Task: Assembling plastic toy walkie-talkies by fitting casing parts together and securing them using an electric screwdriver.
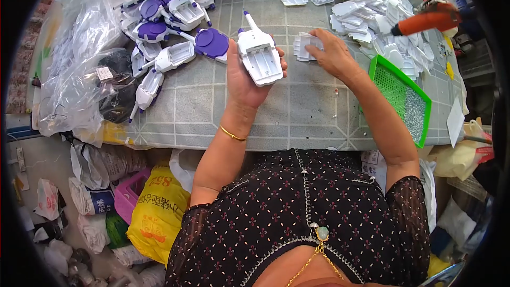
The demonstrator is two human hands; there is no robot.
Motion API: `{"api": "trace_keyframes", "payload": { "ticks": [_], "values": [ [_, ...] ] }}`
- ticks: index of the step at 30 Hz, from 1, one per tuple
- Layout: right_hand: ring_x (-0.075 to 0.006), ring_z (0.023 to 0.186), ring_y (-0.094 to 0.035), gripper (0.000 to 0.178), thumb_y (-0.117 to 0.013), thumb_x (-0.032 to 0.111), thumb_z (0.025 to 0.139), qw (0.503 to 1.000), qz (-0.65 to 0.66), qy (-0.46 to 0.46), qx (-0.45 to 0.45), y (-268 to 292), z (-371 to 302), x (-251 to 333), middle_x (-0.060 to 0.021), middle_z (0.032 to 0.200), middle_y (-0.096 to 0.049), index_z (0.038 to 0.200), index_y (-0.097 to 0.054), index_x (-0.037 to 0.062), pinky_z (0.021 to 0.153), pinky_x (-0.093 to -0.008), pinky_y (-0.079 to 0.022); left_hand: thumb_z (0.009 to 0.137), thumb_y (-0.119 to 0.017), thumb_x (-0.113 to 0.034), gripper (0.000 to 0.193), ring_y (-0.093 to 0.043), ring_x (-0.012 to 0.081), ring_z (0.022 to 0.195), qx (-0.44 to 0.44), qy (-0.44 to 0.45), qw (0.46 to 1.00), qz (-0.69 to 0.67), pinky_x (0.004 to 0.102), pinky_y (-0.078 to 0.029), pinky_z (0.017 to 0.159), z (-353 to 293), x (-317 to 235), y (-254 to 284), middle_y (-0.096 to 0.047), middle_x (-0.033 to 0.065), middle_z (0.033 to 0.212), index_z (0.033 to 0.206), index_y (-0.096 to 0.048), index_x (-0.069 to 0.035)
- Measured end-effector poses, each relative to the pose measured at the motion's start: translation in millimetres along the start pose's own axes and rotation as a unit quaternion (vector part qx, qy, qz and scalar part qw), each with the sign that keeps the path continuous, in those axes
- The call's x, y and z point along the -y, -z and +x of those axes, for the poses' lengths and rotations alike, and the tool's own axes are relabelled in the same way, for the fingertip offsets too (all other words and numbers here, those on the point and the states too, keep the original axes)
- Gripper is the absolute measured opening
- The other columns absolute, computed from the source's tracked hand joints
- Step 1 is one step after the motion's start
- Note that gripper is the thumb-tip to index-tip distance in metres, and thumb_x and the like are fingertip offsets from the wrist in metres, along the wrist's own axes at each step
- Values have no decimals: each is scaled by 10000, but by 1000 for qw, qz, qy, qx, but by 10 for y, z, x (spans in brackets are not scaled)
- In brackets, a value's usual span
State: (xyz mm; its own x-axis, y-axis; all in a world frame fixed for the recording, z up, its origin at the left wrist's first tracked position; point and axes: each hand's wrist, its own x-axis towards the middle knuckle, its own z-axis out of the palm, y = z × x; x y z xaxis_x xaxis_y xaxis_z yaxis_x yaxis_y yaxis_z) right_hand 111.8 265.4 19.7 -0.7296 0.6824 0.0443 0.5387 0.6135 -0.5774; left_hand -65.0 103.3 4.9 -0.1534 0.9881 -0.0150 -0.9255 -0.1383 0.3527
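Observation:
My left hand [247, 77] grips a white plastic phone-shaped housing [263, 62], tilted up above the table. Its open battery bay faces me, and a thin antenna with a purple tip sticks out at the top. To the right, my right hand [340, 56] has its fingers closed on a white plastic cover [304, 48] at the table surface; fingers hide part of it. Just left of my left hand lie more such housings, some showing a purple side [211, 42] and others the white open bay [175, 56], heaped toward the back left.
Loose white covers [353, 16] pile at the back right. A green tray [398, 98] of small metal screws rests at the right, below an orange power screwdriver [427, 20]. Clear plastic bags [74, 69] cover the table's left end. A yellow sack [159, 215] stands below.

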Motion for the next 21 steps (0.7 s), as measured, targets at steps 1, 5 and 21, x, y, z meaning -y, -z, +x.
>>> {"api": "trace_keyframes", "payload": {
  "ticks": [1,5,21],
  "values": [
    [-374,1182,-633,454,-703,292,934,999,29,-19,-15,19,-6,4,-224,1236,-659,1284,-606,20,1022,-454,-483,995,-351,-746,831,-714,375,901,-8,-3,1000,-2,504,-607,758,-5,0,-17,-690,224,1087,1341,-573,-23],
    [-350,1110,-678,342,-701,209,948,991,72,30,-105,154,-98,248,-211,1181,-691,1223,-623,21,947,-431,-531,1027,-385,-684,721,-706,383,965,-84,-44,995,32,543,-597,814,-34,51,-108,-692,210,1095,1327,-575,-56],
    [-399,1266,-540,631,-780,153,836,941,32,337,-19,169,-515,648,-209,1421,-528,1408,-545,31,1069,-465,-466,1092,-406,-530,578,-621,289,1237,29,-24,990,-136,472,-486,1091,-54,112,-22,-646,136,1352,1412,-541,-68]
  ]
}}
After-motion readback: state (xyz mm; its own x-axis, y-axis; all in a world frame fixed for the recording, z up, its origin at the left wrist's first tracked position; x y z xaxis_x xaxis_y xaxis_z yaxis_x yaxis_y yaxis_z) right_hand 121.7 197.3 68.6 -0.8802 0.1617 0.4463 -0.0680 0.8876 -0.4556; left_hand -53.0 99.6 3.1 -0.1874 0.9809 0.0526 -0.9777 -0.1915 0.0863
